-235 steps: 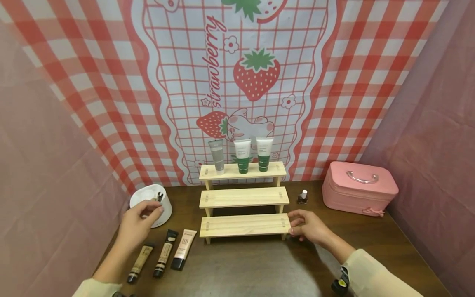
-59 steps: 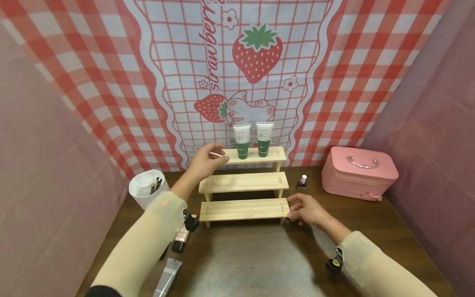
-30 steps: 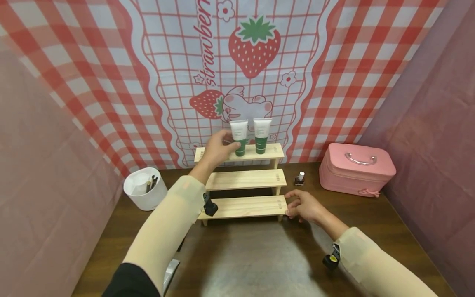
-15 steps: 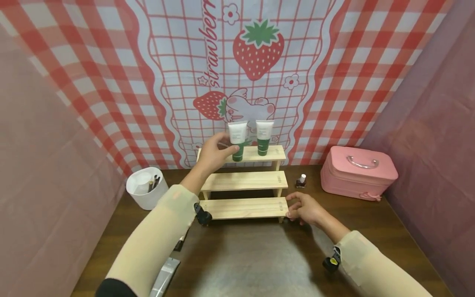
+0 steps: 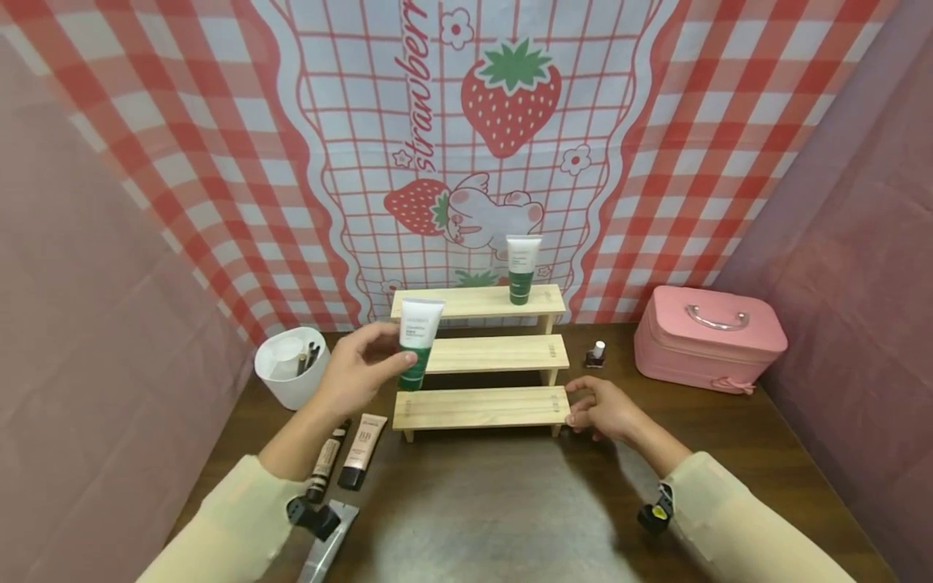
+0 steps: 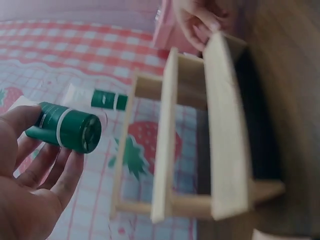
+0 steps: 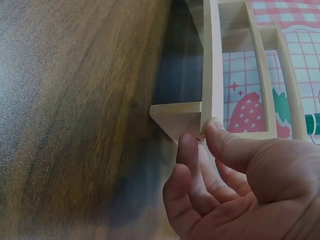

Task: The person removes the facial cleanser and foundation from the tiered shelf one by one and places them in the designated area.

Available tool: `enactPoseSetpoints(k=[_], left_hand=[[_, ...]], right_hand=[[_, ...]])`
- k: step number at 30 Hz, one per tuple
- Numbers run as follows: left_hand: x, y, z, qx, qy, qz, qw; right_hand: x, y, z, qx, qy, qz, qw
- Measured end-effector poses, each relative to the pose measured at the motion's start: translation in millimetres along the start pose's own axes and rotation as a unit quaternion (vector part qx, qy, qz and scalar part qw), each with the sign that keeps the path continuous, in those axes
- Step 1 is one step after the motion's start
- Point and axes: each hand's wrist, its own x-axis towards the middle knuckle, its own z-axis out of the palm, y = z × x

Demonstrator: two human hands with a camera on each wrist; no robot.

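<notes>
My left hand (image 5: 357, 371) holds a white-and-green squeeze tube (image 5: 420, 325) between thumb and fingers, cap down, in front of the left side of the three-step wooden rack (image 5: 481, 406). The left wrist view shows the tube's green cap (image 6: 82, 131) pointing away from the palm. A matching tube (image 5: 521, 271) stands on the top step toward its right end. My right hand (image 5: 611, 411) grips the right end of the bottom step; in the right wrist view the thumb (image 7: 220, 132) lies on the board's edge, with the other fingers curled below.
On the table's left lie a grey tube (image 5: 330, 538), a beige BB cream tube (image 5: 363, 449) and a dark-capped tube (image 5: 325, 465). A white cup (image 5: 291, 389) with brushes stands behind them. Right of the rack are a nail polish bottle (image 5: 595, 356) and a pink case (image 5: 710, 336).
The grey tube has gone from the top step to the table at left. My left hand has lifted the middle green-and-white tube off and brought it down leftward. The right hand stays at the rack.
</notes>
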Motion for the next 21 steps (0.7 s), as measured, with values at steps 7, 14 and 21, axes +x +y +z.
enactPoseSetpoints(k=[7, 14, 21], left_hand=[[-64.6, -29.7, -34.5, 0.030, 0.011, -0.021, 0.9993], [-117.7, -63.0, -61.2, 0.048, 0.003, -0.060, 0.9970], [-161.2, -99.8, -73.8, 0.029, -0.036, -0.155, 0.9868]], right_hand=[[0.8, 0.9, 0.2, 0.000, -0.005, -0.003, 1.0000], [0.5, 0.1, -0.5, 0.001, -0.008, -0.002, 1.0000], [2.6, 2.6, -1.7, -0.003, -0.008, -0.006, 0.9999]])
